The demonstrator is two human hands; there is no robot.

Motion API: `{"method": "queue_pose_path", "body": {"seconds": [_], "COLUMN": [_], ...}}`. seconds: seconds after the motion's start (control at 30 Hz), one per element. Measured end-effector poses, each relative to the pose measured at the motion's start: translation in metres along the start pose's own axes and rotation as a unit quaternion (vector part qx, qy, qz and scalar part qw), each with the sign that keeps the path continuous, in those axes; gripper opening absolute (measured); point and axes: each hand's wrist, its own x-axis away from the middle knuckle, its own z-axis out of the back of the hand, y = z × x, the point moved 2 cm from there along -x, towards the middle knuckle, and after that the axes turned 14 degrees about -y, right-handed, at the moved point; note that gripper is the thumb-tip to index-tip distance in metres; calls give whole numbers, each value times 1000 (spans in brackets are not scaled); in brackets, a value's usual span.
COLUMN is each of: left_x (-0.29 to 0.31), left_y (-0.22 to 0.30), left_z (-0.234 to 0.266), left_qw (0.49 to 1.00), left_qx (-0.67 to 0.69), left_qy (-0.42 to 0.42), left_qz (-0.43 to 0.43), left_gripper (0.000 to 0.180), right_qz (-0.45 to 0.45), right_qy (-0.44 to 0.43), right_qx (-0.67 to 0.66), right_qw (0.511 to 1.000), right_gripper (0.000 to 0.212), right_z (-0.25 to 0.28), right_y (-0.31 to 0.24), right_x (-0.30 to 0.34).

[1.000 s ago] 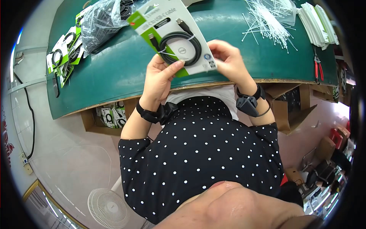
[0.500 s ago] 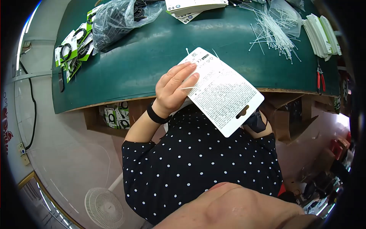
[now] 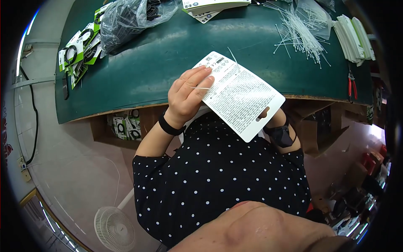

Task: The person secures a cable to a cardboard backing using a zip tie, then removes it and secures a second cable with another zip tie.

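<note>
A white packaging card [image 3: 243,101] with fine print and a dark-looking hang hole is held tilted over the table's front edge. My left hand [image 3: 187,90] grips its upper left side, fingers together across the printed face. Close to those fingers a thin white cable tie [image 3: 200,88] sticks out to the left. Another white tie [image 3: 232,55] pokes up past the card's top edge. Behind the card, my right hand is hidden; only the right forearm [image 3: 276,120] shows, with a black cloth-like item [image 3: 282,135] around it.
On the green table [image 3: 138,80] lie carded black cables [image 3: 77,52], a plastic bag of black cables [image 3: 126,25], loose white cable ties [image 3: 302,35], stacked cards [image 3: 350,40] and red-handled pliers [image 3: 351,87]. Cardboard boxes [image 3: 321,130] stand below; a white fan [image 3: 114,229] is at lower left.
The card and my left hand have shifted slightly left and up. More of the right forearm shows, and the tie above the card stands out farther.
</note>
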Motion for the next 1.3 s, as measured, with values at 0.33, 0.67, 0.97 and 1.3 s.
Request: {"method": "queue_pose_path", "body": {"seconds": [0.33, 0.67, 0.97, 1.3], "left_x": [4, -3, -3, 6], "left_y": [0, -12, -3, -8], "left_z": [-11, -24, -38, -45], "left_qw": [989, 725, 466, 430], "left_qx": [136, 575, 748, 769], "left_qy": [36, 19, -21, -40], "left_qz": [50, 380, 471, 472], "left_gripper": [30, 19, 26, 27], "right_qz": [-7, -258, -146, -69], "right_qy": [62, 83, 139, 103], "right_qx": [368, 306, 389, 543], "right_qw": [928, 913, 899, 831], "right_gripper": [38, 11, 11, 11], "right_z": [-7, -6, 2, 11], "right_y": [-11, -38, -42, -34], "right_x": [-19, -40, -50, -48]}}
